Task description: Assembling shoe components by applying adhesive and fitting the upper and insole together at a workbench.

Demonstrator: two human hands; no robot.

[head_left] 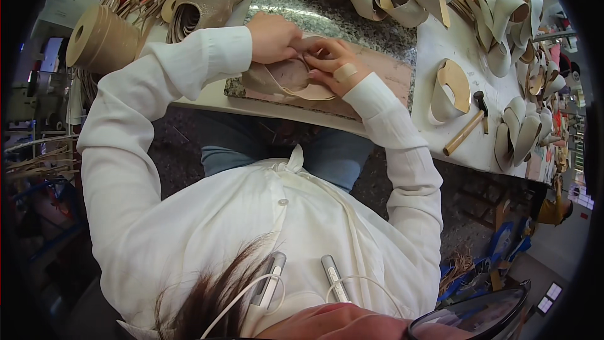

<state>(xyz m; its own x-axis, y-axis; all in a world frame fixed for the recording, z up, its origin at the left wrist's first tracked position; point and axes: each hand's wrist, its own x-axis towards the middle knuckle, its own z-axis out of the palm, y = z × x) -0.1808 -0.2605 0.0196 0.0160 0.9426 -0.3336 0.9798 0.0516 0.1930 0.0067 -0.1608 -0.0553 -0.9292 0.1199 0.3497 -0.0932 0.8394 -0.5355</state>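
A beige piece that looks like a leather shoe upper (302, 91) lies on a board atop the granite slab, its rim curving round a hollow middle. My left hand (274, 38) is closed on the far left part of its rim, with the fingers bent. Close beside it, my right hand (338, 66) pinches the same rim between thumb and fingers, near the middle. A plaster (345, 73) is wrapped on the back of that hand. The fingertips partly hide the edge they grip.
The granite slab (352, 22) rests on a white table (434, 44). To the right are a hammer (467, 131) and a single white-and-tan shoe piece (453, 88). Several similar pieces (503, 22) are heaped farther off. At the left stand a tan roll (104, 39) and rolled beige material (211, 0).
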